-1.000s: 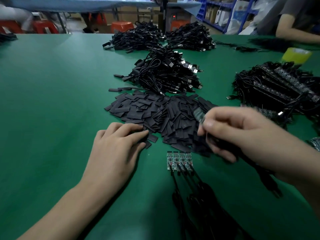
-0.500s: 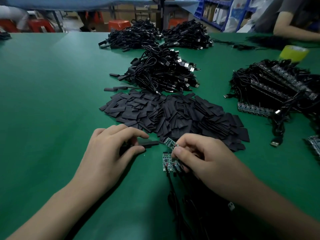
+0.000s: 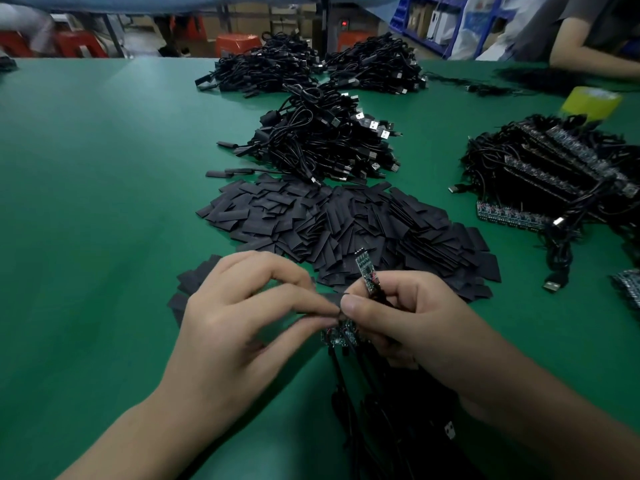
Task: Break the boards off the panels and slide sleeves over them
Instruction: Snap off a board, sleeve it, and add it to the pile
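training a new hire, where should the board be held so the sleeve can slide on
Probably low, at the wired end, pinched from the right, as the right hand does. The board is a narrow strip standing nearly upright with its far end free, so that end is bare for the sleeve in the left hand.

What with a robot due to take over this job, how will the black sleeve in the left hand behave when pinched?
Probably light: the left hand holds the sleeve in a fingertip pinch. Likely thin and floppy, as those in the pile lie flat and overlapping, so its mouth may need squeezing open. Being flat, it should not roll.
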A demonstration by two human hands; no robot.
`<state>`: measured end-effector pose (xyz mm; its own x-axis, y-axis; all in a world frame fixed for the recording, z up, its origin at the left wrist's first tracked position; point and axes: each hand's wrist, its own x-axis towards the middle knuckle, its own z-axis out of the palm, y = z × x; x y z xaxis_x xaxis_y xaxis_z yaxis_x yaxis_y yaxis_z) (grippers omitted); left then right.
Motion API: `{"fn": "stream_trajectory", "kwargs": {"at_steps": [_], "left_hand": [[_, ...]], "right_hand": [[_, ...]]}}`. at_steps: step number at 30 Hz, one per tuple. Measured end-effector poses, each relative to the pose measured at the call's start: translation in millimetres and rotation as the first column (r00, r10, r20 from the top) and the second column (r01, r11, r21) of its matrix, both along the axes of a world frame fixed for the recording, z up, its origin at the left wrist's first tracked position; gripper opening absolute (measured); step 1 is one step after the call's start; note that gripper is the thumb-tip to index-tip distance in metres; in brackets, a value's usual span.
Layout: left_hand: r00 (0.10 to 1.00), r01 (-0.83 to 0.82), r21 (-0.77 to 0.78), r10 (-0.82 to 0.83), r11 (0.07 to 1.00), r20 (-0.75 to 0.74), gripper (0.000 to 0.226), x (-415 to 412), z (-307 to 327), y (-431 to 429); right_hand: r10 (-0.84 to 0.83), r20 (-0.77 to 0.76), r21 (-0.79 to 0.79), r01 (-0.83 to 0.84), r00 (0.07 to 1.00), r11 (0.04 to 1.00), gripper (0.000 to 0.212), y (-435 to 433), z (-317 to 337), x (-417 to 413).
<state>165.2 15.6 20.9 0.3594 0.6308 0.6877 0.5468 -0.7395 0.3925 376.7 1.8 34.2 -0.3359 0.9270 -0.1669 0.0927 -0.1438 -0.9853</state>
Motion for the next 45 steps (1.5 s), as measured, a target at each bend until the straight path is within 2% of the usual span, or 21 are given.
{"fn": "stream_trajectory", "kwargs": {"at_steps": [3,6,8,10,12,16,27,33,36,41,45], "left_hand": [[1.0,-0.017,-0.09,0.019,0.996,0.018,0.026,0.4,0.4,-0.1],[1.0,-0.006,-0.146,0.009,0.989,0.023,0.025,1.1,0.4,0.4],[0.997,-0.003,-0.186,0.018,0.983,0.08,0.022,1.6,1.1,0.8],[0.989,-0.003,-0.23,0.038,0.973,0.146,0.021,1.4,2.2,1.1],[0.98,-0.011,-0.263,0.063,0.965,0.187,0.02,-0.4,2.4,2.1],[0.971,-0.025,-0.304,0.096,0.952,0.221,0.02,-2.9,0.9,4.1],[0.981,0.017,-0.28,0.038,0.96,0.191,0.018,-1.0,1.4,3.1],[0.997,-0.036,-0.223,0.051,0.974,0.061,0.018,-0.6,0.4,2.2],[1.0,-0.012,-0.212,0.016,0.977,0.018,0.018,-3.6,0.0,3.5],[1.0,0.007,-0.184,-0.01,0.983,-0.015,0.021,-3.0,2.0,2.2],[0.999,0.049,-0.238,-0.049,0.97,0.004,0.019,1.9,1.9,-2.3]], "right_hand": [[-0.025,0.065,0.074,0.021,0.998,0.997,0.017,-0.6,-1.2,1.1],[-0.045,0.2,0.223,-0.001,0.979,0.975,0.018,-1.2,-0.7,3.6],[-0.063,0.228,0.276,-0.002,0.972,0.961,0.028,-1.4,1.1,5.4],[-0.078,0.206,0.245,0.026,0.975,0.969,0.037,-0.5,2.7,8.2],[-0.063,0.178,0.196,0.027,0.982,0.98,0.032,0.5,5.0,11.3],[-0.001,0.297,0.234,-0.071,0.955,0.97,0.032,-0.3,7.1,14.7],[-0.024,0.388,0.301,-0.101,0.922,0.948,0.035,-3.9,11.2,12.5],[-0.119,0.562,0.43,-0.167,0.818,0.887,0.03,-7.8,9.2,10.9],[-0.082,0.56,0.391,-0.175,0.825,0.904,0.03,-7.0,9.1,12.8],[0.067,0.449,0.208,-0.177,0.891,0.962,0.033,-1.8,13.1,19.0],[0.089,0.501,0.235,-0.234,0.861,0.943,0.03,-3.7,11.1,15.7]]}}
